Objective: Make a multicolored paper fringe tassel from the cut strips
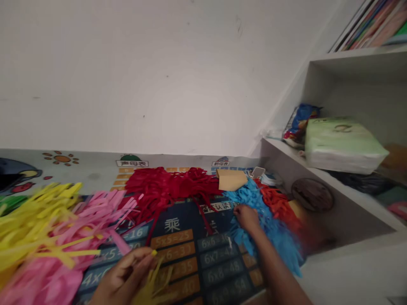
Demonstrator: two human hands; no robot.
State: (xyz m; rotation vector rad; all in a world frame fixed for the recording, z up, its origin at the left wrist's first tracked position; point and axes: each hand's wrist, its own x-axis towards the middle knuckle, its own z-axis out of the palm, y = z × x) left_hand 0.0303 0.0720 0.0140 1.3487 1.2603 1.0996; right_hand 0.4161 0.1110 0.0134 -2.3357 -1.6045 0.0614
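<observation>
My left hand (pixel 125 271) is low in the middle of the view, its thumb and fingers pinched on a bundle of thin yellow strips (pixel 155 279). The strips hang below and to the right of the fingers, blurred. Farther right, my right hand (pixel 246 218) is closed at the left edge of a heap of light blue strips (pixel 270 228). Whatever its curled fingers hold is hidden. Just above that hand lies a tan piece of card or paper (pixel 232 180). Heaps of red strips (pixel 171 186) lie ahead of both hands.
Pink strips (pixel 73 237) and yellow strips (pixel 34 220) are heaped at left, with green ones (pixel 12 203) beyond. Orange-red strips (pixel 278 203) lie against the white shelf unit (pixel 356 254), which holds a pale green pack (pixel 345 144). A printed multiplication mat (pixel 216 262) covers the surface.
</observation>
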